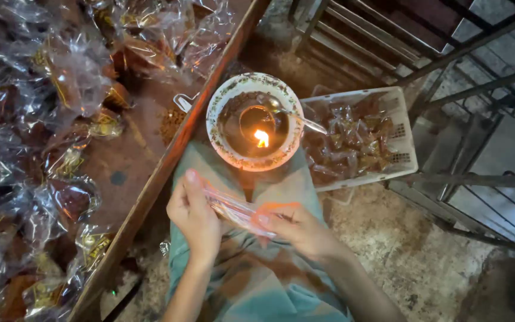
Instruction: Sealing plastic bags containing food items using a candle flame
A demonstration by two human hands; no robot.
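Pinching clear packet [233, 210], both hands [245, 222]

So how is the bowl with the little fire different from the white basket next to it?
The bowl is round with a patterned rim; the basket is rectangular, plain white, with slotted walls. The bowl holds a small flame and a spoon; the basket holds clear wrapped packets. The bowl sits nearer the hands. Both are open on top and sit in front of the person.

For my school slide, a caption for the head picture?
Both hands hold a clear plastic packet near a lit flame.
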